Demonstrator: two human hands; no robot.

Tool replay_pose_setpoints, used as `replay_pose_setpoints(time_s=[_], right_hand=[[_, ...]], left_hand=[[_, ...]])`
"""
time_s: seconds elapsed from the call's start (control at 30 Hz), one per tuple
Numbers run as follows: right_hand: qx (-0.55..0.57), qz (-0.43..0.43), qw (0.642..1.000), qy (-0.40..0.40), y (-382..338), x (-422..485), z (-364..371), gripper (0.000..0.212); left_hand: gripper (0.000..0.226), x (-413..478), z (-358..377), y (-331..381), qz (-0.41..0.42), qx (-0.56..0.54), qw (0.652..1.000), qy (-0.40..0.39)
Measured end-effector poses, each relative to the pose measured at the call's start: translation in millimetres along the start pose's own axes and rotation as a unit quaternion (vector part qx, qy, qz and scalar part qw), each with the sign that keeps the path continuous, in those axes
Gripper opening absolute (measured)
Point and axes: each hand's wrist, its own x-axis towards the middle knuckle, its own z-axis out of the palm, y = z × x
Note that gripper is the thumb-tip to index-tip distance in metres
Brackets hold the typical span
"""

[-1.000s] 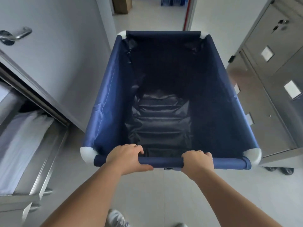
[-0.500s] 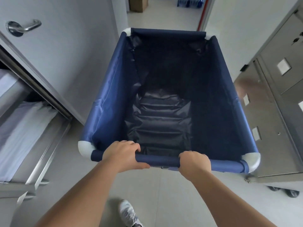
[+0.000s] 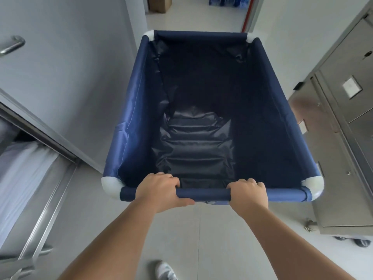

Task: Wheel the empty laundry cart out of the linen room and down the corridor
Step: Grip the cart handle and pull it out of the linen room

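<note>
Hidden: the laundry cart (image 3: pixel 141 110) conceals its own wheels; the door handle (image 3: pixel 12 45) is cut off at the frame's left edge.
Hands: left hand (image 3: pixel 157 189) and right hand (image 3: pixel 249 194) each wrap closed around the cart's near rail (image 3: pixel 203 195).
Room: the cart stands between a grey door (image 3: pixel 70 77) and steel cabinets (image 3: pixel 333 158), with open doorway floor (image 3: pixel 193 21) beyond its far rim.

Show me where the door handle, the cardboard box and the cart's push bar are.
door handle (image 3: pixel 12 46): head view, on the metal lever at far left.
cardboard box (image 3: pixel 159 4): head view, on its brown front face, in the corridor ahead.
push bar (image 3: pixel 203 194): head view, on the blue bar between both hands.
</note>
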Motion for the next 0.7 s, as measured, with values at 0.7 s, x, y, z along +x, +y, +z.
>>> replay_pose_setpoints(time_s=[0.7], right_hand=[[0.009,-0.016,1.000,-0.008,11,172,-77,0.028]], left_hand=[[0.075,163,-54,-50,-0.018,-0.003,1.000,-0.023]])
